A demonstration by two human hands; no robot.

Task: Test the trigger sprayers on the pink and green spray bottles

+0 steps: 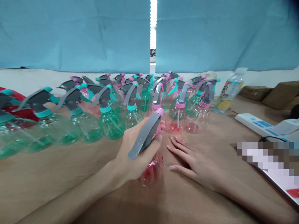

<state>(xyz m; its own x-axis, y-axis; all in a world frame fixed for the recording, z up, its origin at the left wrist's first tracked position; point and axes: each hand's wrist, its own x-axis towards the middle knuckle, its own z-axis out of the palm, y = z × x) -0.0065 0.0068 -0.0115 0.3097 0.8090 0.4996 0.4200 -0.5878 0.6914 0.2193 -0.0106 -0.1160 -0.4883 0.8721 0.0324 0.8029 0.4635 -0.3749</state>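
Note:
My left hand [133, 149] is wrapped around the neck of a pink spray bottle [153, 171], just below its grey trigger head. The bottle's body is see-through pink, and its nozzle is pink and points away from me. Just right of it, my right hand [193, 161] lies palm down on the brown table [93, 189], fingers stretched and holding nothing. Close beyond my hands stand a green spray bottle [112, 124] with a turquoise collar and a pink-collared spray bottle [176, 119] with a little red at its base.
Several more green and pink spray bottles stand in rows across the table, such as a green one [44, 130] at left. A labelled drink bottle [227, 93] stands back right. A white power strip [254, 123], a partly pixelated flat device [268, 161] and brown boxes [280, 96] lie at right.

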